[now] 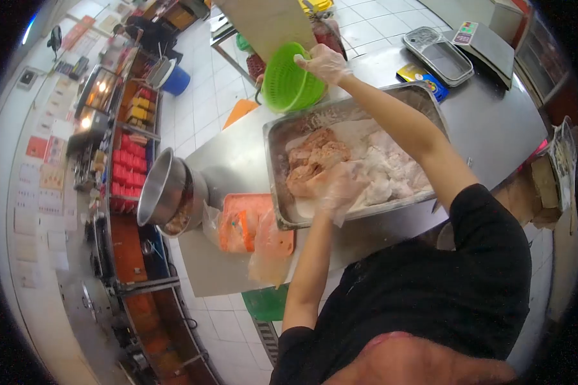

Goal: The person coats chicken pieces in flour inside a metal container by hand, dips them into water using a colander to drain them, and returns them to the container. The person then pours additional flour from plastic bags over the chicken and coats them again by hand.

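Observation:
My right hand (326, 65), in a clear plastic glove, grips the rim of a green plastic basket (294, 80). The basket is tilted at the far edge of a deep metal tray (280, 212). Inside the tray, reddish-brown marinated meat pieces (318, 154) lie on the left, and flour-coated meat pieces (395, 170) lie to the right in loose white flour. My left hand (340, 191), also gloved, is low over the tray at the near edge of the marinated meat. Motion smears its fingers, so I cannot see whether they hold a piece.
Left of the tray are a large steel pot (164, 189) and an orange-pink board (282, 242) with plastic bags. A foil tray (438, 56), a yellow-and-blue packet (424, 82) and a scale (488, 48) stand at the back right. Another person (153, 37) is far left.

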Tool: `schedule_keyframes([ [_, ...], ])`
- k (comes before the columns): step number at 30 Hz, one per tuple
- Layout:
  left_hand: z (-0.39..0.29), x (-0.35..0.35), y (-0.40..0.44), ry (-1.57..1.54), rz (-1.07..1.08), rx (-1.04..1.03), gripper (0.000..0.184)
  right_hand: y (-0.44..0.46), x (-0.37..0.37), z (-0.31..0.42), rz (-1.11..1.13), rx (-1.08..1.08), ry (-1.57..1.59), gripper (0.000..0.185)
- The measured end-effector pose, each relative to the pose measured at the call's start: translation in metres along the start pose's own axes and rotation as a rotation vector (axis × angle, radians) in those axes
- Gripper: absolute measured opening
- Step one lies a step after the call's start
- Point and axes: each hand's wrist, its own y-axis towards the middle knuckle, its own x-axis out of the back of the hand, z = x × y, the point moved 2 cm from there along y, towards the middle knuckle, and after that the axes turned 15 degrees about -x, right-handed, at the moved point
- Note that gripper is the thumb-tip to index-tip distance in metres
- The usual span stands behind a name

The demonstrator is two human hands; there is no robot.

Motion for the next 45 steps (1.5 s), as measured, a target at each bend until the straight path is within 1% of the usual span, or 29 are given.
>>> schedule_keyframes([
  [1, -0.01, -0.004, 0.013, 0.147, 0.166, -0.007, 0.034, -0.007, 0.02, -0.004, 0.195, -0.02, -0.061, 0.045],
  [2, 0.016, -0.021, 0.025, 0.145, 0.178, -0.018, 0.034, -0.011, 0.033, -0.016, 0.393, -0.043, -0.122, 0.055],
  [3, 0.066, -0.047, 0.036, 0.088, 0.229, 0.036, 0.038, -0.005, 0.016, -0.061, 0.376, 0.13, 0.02, 0.062],
  [5, 0.064, -0.054, 0.055, 0.038, 0.283, 0.077, 0.044, -0.014, 0.034, -0.125, 0.483, 0.197, -0.005, 0.072],
  [6, 0.008, -0.042, 0.062, 0.165, 0.303, 0.147, 0.049, -0.03, 0.051, -0.147, 0.539, 0.111, -0.1, 0.073],
  [8, -0.007, -0.045, 0.072, 0.292, 0.326, 0.209, 0.055, -0.061, 0.076, -0.183, 0.639, -0.002, -0.196, 0.073],
  [9, 0.023, -0.065, 0.076, 0.433, 0.326, 0.055, 0.059, -0.074, 0.084, -0.198, 0.681, -0.034, -0.189, 0.074],
  [11, 0.058, -0.083, 0.08, 0.569, 0.329, -0.113, 0.085, -0.114, 0.11, -0.191, 0.772, -0.053, -0.141, 0.074],
  [13, 0.065, -0.087, 0.078, 0.34, 0.233, -0.142, 0.083, -0.154, 0.12, -0.176, 0.958, -0.36, 0.881, 0.075],
  [16, 0.032, -0.067, 0.076, 0.206, 0.261, -0.278, 0.074, -0.175, 0.123, -0.167, 0.957, -0.33, 0.747, 0.082],
  [17, 0.03, -0.064, 0.075, 0.214, 0.269, -0.274, 0.074, -0.174, 0.101, -0.181, 1.073, -0.273, 0.633, 0.085],
  [18, 0.027, -0.06, 0.069, -0.021, 0.178, -0.232, 0.067, -0.175, 0.09, -0.198, 1.073, -0.277, 0.643, 0.085],
  [21, 0.024, -0.049, 0.055, -0.707, -0.109, -0.099, 0.046, -0.175, 0.071, -0.206, 0.928, -0.219, 0.134, 0.086],
  [22, 0.023, -0.046, 0.056, -0.931, -0.207, -0.055, 0.041, -0.173, 0.055, -0.21, 0.891, -0.149, 0.279, 0.08],
  [24, 0.052, -0.045, 0.063, -0.903, -0.16, -0.025, 0.036, -0.173, 0.051, -0.205, 0.847, -0.082, 0.432, 0.076],
  [25, 0.053, -0.044, 0.069, -0.886, -0.124, 0.001, 0.031, -0.171, 0.057, -0.194, 1.003, -0.347, 0.503, 0.073],
  [26, 0.052, -0.045, 0.071, -0.883, -0.12, 0.001, 0.031, -0.17, 0.055, -0.197, 1.082, -0.48, 0.541, 0.072],
  [27, 0.047, -0.047, 0.076, -0.52, -0.077, -0.265, 0.028, -0.17, 0.053, -0.2, 1.147, -0.62, 0.572, 0.07],
  [29, 0.043, -0.056, 0.08, -0.152, -0.029, -0.518, 0.029, -0.164, 0.039, -0.223, 0.878, -0.288, 0.73, 0.067],
  [30, 0.051, -0.062, 0.082, -0.66, -0.077, -0.223, 0.028, -0.163, 0.041, -0.237, 0.874, -0.291, 0.731, 0.067],
  [32, 0.058, -0.075, 0.084, -1.15, -0.122, 0.099, 0.032, -0.158, 0.052, -0.244, 0.849, -0.416, 0.856, 0.067],
  [35, 0.061, -0.088, 0.089, -1.15, -0.171, 0.175, 0.037, -0.166, 0.083, -0.227, 0.84, -0.526, 0.592, 0.06],
  [36, 0.061, -0.092, 0.09, -1.125, -0.204, 0.198, 0.036, -0.168, 0.082, -0.236, 0.844, -0.528, 0.586, 0.06],
  [38, 0.073, -0.095, 0.095, -1.104, -0.241, 0.227, 0.034, -0.171, 0.083, -0.25, 0.63, -0.244, 0.281, 0.049],
  [40, 0.091, -0.086, 0.114, -0.414, 0.054, -0.037, 0.036, -0.163, 0.101, -0.252, 0.609, -0.264, 0.331, 0.041],
  [41, 0.068, -0.076, 0.118, -0.416, 0.051, -0.034, 0.036, -0.158, 0.11, -0.251, 0.587, -0.284, 0.382, 0.035],
  [42, 0.022, -0.058, 0.121, 0.049, 0.068, -0.052, 0.038, -0.154, 0.107, -0.256, 0.592, -0.285, 0.381, 0.035],
  [44, 0.011, -0.056, 0.125, 0.52, 0.08, -0.074, 0.041, -0.148, 0.104, -0.261, 0.616, -0.083, -0.068, 0.033],
  [45, 0.041, -0.076, 0.129, 0.515, 0.12, -0.055, 0.042, -0.146, 0.107, -0.258, 0.612, -0.009, -0.217, 0.033],
])
